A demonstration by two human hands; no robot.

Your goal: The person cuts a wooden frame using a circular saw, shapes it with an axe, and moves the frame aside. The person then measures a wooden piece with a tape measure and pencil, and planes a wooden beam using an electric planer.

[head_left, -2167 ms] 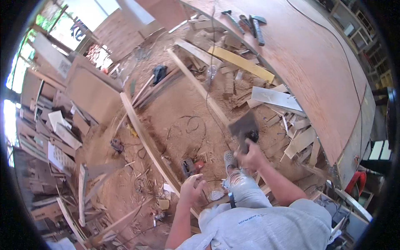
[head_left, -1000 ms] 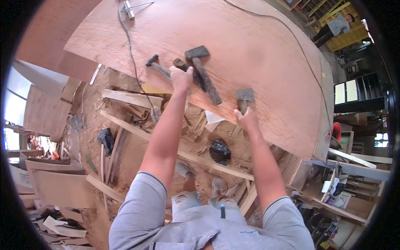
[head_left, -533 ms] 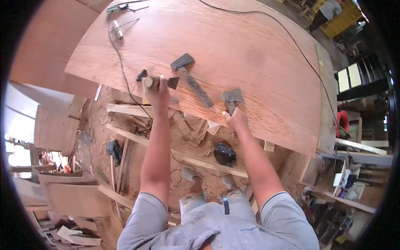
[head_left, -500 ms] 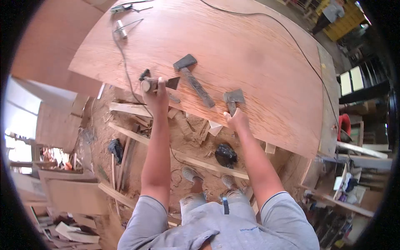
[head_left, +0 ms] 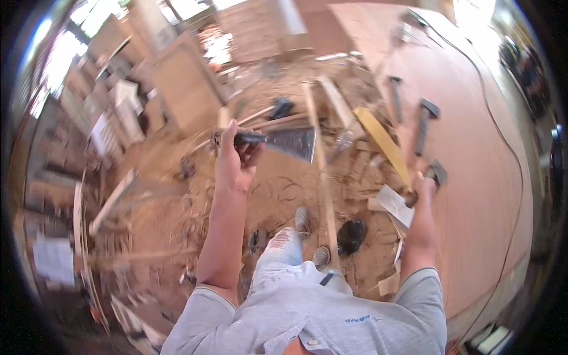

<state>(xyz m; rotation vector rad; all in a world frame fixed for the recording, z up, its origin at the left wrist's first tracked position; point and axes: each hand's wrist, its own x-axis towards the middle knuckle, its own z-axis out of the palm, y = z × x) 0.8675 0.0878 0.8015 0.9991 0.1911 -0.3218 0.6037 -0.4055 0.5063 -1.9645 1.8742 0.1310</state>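
In my left hand [head_left: 235, 157] is a scraper, its wide metal blade [head_left: 296, 144] pointing right, held over the littered floor. My right hand [head_left: 421, 184] is closed on the handle of a hatchet, whose grey head [head_left: 437, 173] shows just past my fingers at the near edge of the plywood sheet [head_left: 473, 195]. Farther along the sheet lies a second hatchet [head_left: 422, 127], with a dark head and worn handle. Beyond that is a hammer [head_left: 397, 99], close to the sheet's edge. Motion blurs the right hand slightly.
A power cord [head_left: 491, 112] runs along the sheet. Below, sawdust and offcuts cover the floor, with a long wooden strip [head_left: 322, 177], a yellowish board [head_left: 381, 139] and a black bag [head_left: 351, 236]. Wooden panels [head_left: 180, 83] lean at the back left.
The view has swung left, so the plywood sheet now sits at the right. My left hand has moved away from the sheet with the scraper; my right hand still grips the hatchet.
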